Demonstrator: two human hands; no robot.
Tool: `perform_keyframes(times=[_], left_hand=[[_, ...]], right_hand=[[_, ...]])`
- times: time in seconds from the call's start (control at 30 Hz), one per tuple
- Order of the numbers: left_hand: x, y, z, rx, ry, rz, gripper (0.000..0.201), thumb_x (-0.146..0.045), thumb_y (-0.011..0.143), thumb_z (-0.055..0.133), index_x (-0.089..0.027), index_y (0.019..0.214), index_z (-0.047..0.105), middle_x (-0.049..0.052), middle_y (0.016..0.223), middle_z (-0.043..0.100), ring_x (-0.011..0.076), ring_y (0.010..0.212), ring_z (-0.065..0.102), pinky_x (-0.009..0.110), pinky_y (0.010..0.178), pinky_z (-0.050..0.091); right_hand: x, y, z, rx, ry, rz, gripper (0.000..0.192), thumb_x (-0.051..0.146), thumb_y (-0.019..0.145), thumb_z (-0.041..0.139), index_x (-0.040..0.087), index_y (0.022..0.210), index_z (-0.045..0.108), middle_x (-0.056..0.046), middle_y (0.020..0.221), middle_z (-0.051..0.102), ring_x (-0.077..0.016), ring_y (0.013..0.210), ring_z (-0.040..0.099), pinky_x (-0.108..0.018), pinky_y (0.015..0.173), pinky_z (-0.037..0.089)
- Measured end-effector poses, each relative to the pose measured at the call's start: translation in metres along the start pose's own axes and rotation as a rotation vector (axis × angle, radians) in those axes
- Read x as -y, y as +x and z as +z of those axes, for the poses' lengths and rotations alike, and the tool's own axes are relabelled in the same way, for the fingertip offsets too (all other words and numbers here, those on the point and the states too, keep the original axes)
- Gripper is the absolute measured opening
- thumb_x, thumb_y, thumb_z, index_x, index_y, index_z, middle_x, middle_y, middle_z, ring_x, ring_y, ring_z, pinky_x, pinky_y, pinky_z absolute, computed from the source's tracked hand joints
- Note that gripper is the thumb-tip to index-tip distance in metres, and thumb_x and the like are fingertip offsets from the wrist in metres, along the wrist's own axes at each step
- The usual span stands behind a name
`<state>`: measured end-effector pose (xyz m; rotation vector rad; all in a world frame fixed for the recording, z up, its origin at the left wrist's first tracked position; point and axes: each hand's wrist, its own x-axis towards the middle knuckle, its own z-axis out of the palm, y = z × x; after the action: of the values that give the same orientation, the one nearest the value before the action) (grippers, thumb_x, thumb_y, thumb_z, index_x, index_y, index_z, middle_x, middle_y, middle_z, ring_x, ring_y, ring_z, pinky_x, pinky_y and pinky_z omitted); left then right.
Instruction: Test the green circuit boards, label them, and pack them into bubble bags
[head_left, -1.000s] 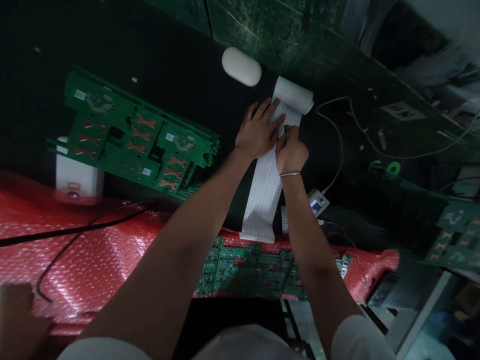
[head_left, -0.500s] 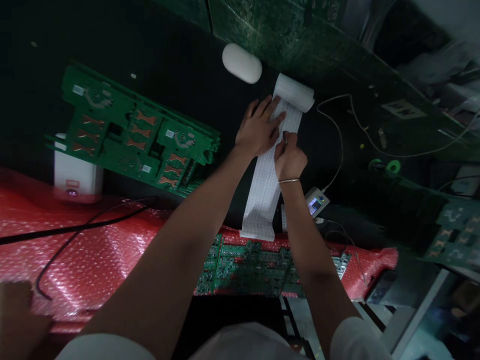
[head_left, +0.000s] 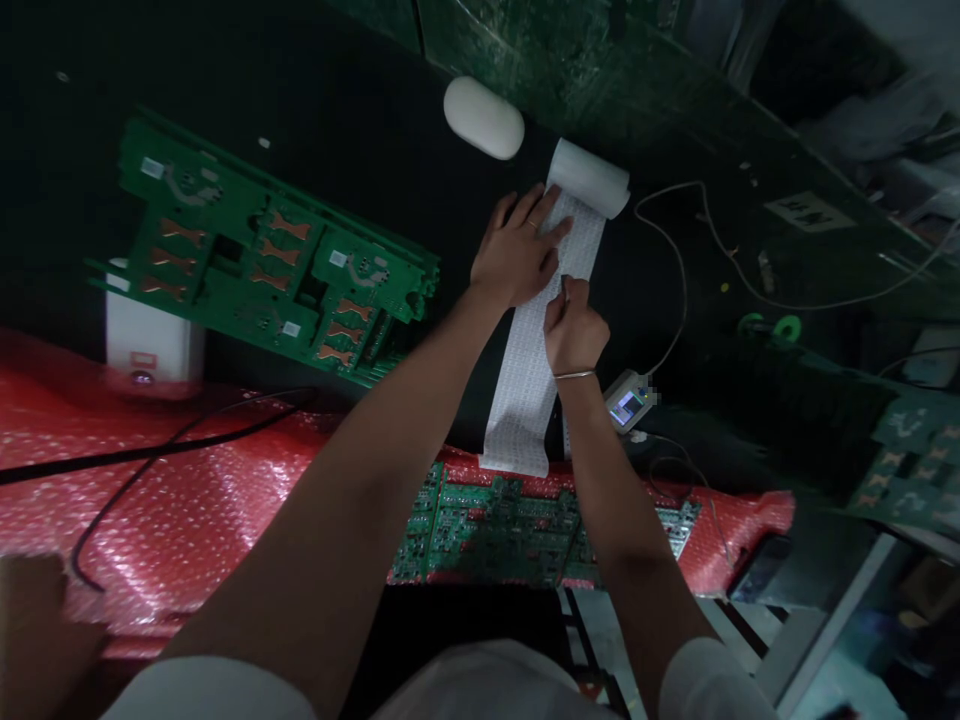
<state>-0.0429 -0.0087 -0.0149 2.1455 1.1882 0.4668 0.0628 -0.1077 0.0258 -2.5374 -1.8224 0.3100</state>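
Observation:
A long strip of white labels [head_left: 525, 370] with rows of tiny print lies across the dark mat, unrolled from a label roll [head_left: 589, 178] at its far end. My left hand [head_left: 517, 252] rests on the left edge of the strip just below the roll, fingers spread. Below it on the right, my right hand [head_left: 576, 328] has thumb and fingertips pinched together over the strip's right side. A small dark tip shows at those fingertips; what it belongs to is hidden. The near end of the strip reaches the red bubble wrap.
Stacked green circuit boards [head_left: 262, 255] lie left, partly over a white box [head_left: 154, 345]. A white rounded case [head_left: 484, 118] sits behind. Right of my wrist is a small device with a screen [head_left: 628, 405], with cables. More boards [head_left: 495, 530] lie on red bubble wrap [head_left: 225, 500] in front.
My right hand has shifted slightly down the strip, towards me, still pinched. My left hand stays on the strip near the roll.

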Motion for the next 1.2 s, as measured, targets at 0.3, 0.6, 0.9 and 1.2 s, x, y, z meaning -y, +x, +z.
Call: perform_keyframes(times=[0.3, 0.6, 0.9, 1.2], left_hand=[[-0.008, -0.004, -0.007, 0.003, 0.095, -0.012, 0.055, -0.032, 0.096, 0.038, -0.038, 0.150, 0.047, -0.012, 0.165, 0.028, 0.0246, 0.158, 0.014, 0.057, 0.130, 0.012], [-0.003, -0.003, -0.001, -0.024, 0.104, 0.018, 0.063, -0.031, 0.091, 0.049, -0.041, 0.153, 0.043, -0.010, 0.162, 0.036, 0.0289, 0.158, 0.014, 0.065, 0.128, 0.014], [-0.004, -0.003, -0.001, -0.039, 0.151, 0.016, 0.052, -0.032, 0.098, 0.039, -0.036, 0.148, 0.050, -0.009, 0.164, 0.032, 0.0253, 0.157, 0.017, 0.061, 0.128, 0.017], [-0.001, -0.003, 0.002, -0.042, 0.131, 0.032, 0.059, -0.038, 0.094, 0.046, -0.042, 0.153, 0.041, -0.012, 0.160, 0.039, 0.0262, 0.158, 0.013, 0.063, 0.128, 0.012]], right_hand=[[-0.003, -0.014, 0.004, -0.001, -0.038, 0.000, 0.041, 0.026, 0.101, 0.038, 0.013, 0.133, 0.061, -0.007, 0.080, 0.071, -0.0146, 0.062, 0.062, -0.025, 0.057, 0.039], [-0.008, -0.030, 0.008, -0.024, -0.034, -0.027, 0.041, 0.026, 0.102, 0.037, 0.012, 0.131, 0.062, -0.007, 0.078, 0.071, -0.0138, 0.059, 0.061, -0.025, 0.055, 0.036], [-0.010, -0.045, 0.012, -0.046, -0.019, -0.048, 0.042, 0.025, 0.101, 0.037, 0.011, 0.129, 0.064, -0.007, 0.076, 0.072, -0.0140, 0.056, 0.058, -0.026, 0.052, 0.033], [-0.012, -0.058, 0.010, -0.034, -0.042, -0.075, 0.040, 0.024, 0.101, 0.037, 0.010, 0.126, 0.064, -0.008, 0.076, 0.073, -0.0127, 0.056, 0.059, -0.024, 0.051, 0.033]])
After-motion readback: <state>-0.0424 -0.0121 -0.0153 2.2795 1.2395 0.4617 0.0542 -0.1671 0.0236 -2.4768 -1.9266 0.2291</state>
